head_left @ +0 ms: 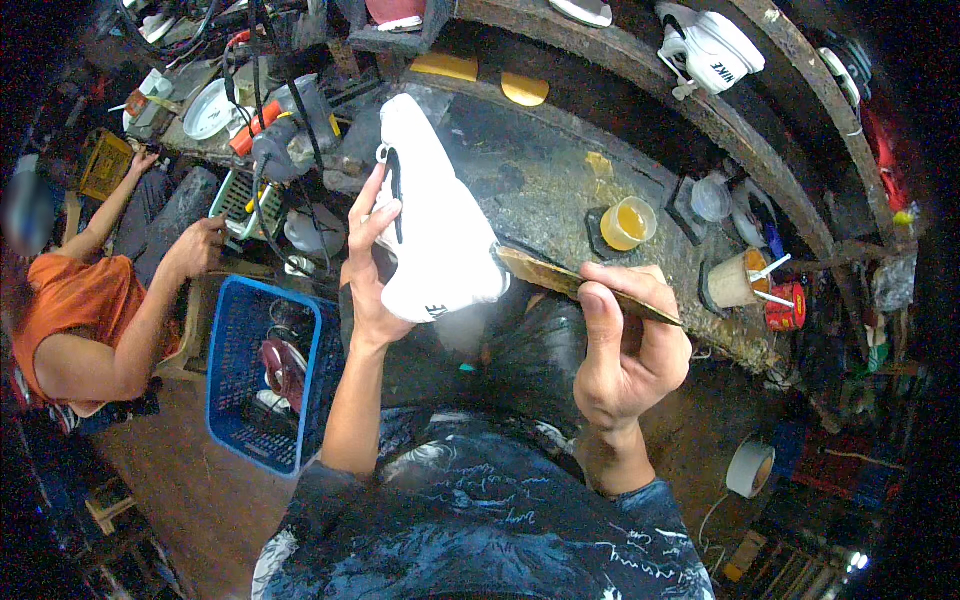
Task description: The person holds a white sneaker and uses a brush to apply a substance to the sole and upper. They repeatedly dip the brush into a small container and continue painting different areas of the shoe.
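A white sneaker [435,225] is held up over my lap, its toe pointing away and its heel toward me. My left hand [372,285] wraps round its left side, fingers along the opening. Between the thumb and fingers of my right hand [635,340] is a flat wooden brush [545,275], yellowish and worn. Its dark tip meets the right edge of the shoe near the heel; the bristles are too small to make out clearly. Beyond my right hand, a clear cup of yellow liquid [630,223] stands on the stained workbench [560,180].
Left of me is a blue plastic basket [225,385] with dark red shoes inside. A co-worker in an orange top [85,310] sits farther left. At right stand a bucket with white sticks [735,280] and a red can [786,308]. Another white shoe [715,52] rests on the curved rack [650,75].
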Demonstrator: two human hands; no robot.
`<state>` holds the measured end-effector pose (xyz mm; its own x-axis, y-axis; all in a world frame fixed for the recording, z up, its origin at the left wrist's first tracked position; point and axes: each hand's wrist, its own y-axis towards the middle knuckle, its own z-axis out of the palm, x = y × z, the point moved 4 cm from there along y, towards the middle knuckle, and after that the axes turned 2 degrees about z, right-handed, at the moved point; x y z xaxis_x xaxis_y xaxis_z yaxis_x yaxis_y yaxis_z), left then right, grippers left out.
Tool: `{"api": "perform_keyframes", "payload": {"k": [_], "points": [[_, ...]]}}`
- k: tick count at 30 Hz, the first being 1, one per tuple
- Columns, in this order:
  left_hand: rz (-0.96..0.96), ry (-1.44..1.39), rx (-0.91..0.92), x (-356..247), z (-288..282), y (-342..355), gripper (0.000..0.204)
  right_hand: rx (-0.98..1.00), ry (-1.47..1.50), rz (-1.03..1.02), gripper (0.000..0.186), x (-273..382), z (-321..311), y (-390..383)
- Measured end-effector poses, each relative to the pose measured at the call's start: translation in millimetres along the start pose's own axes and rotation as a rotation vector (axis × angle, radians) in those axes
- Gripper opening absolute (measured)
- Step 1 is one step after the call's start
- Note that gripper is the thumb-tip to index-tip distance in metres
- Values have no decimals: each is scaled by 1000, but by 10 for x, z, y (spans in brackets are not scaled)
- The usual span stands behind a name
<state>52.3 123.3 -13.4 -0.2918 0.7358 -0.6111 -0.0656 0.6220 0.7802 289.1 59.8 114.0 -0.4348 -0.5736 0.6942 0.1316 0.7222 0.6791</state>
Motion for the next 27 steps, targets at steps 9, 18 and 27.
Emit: {"api": "perform_keyframes", "payload": {"k": [9, 18, 27], "points": [[-26, 48, 6, -10, 7, 1, 82, 25, -33, -75, 21, 27, -16, 2], [-41, 12, 8, 25, 36, -39, 88, 37, -25, -75, 25, 9, -42, -42], [-81, -32, 23, 48, 68, -84, 97, 76, -17, -130, 32, -20, -79, -50]]}}
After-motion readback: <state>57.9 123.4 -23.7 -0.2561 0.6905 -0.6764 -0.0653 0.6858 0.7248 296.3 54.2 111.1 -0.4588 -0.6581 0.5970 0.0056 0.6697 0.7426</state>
